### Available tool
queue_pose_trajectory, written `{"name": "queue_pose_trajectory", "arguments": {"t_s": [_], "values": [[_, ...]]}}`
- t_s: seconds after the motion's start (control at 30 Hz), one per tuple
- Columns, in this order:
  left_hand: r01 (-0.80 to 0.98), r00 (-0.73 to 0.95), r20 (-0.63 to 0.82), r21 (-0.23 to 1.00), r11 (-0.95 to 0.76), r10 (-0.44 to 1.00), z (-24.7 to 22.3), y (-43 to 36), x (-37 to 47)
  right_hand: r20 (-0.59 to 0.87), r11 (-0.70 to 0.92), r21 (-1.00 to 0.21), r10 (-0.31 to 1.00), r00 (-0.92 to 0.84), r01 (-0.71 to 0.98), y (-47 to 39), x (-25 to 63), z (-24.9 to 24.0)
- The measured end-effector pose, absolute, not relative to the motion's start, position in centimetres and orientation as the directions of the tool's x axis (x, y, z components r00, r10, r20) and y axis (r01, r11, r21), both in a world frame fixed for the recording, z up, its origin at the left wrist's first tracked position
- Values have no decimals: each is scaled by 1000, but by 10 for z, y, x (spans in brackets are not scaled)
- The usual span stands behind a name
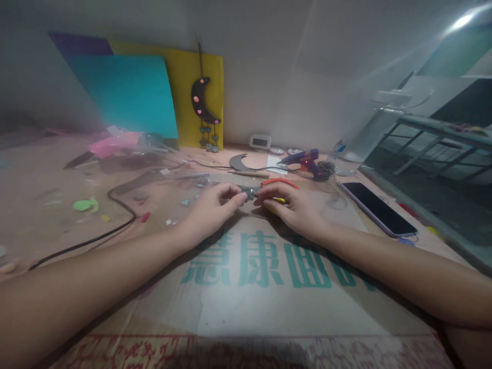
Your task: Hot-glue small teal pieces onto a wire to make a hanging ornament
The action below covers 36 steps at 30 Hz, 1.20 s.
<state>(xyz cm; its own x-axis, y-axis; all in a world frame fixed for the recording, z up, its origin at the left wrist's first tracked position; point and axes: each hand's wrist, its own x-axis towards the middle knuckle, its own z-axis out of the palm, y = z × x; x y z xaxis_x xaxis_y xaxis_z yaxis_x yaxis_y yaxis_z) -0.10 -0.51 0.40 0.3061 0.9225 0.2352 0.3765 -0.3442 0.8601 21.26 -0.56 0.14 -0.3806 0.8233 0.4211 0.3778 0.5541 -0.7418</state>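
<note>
Between my hands, over the table's middle, is a small grey piece, whose exact shape is hard to make out. My left hand pinches its left side between thumb and fingers. The fingers of my right hand are bent together at its right side; whatever they hold is too small to name. A tool with orange and yellow handles lies under and behind my right hand, partly hidden by it. Behind the hands are a brown stick and a grey crescent.
A glue gun with a red light lies at the back, a phone at the right. A black cable crosses the left side. A decorated dark moon hangs against yellow card. Printed sheeting covers the front.
</note>
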Motion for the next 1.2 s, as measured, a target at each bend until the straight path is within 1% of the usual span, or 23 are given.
{"name": "queue_pose_trajectory", "arguments": {"t_s": [0.17,0.3,0.53,0.6,0.73,0.9,1.07,1.2], "values": [[385,315,265,842,-378,911,4,-4,-1,380,511,-760,851,-363,402,-7,209,5],[394,311,242,847,-357,919,4,-4,-1,350,486,-743,869,-350,461,-9,208,7],[404,322,246,837,-368,914,5,-5,-1,318,467,-766,872,-371,442,-7,213,4],[407,327,252,833,-376,911,5,-5,0,339,483,-761,866,-368,434,-7,213,3],[392,335,257,836,-383,906,6,-6,0,405,557,-709,824,-397,432,-7,213,3],[390,327,246,845,-367,913,5,-6,0,421,581,-690,807,-413,432,-9,212,6],[393,335,252,838,-378,908,4,-6,0,402,531,-752,839,-366,392,-8,211,3],[402,330,242,838,-368,912,3,-5,0,340,469,-798,869,-360,379,-8,212,1]]}}
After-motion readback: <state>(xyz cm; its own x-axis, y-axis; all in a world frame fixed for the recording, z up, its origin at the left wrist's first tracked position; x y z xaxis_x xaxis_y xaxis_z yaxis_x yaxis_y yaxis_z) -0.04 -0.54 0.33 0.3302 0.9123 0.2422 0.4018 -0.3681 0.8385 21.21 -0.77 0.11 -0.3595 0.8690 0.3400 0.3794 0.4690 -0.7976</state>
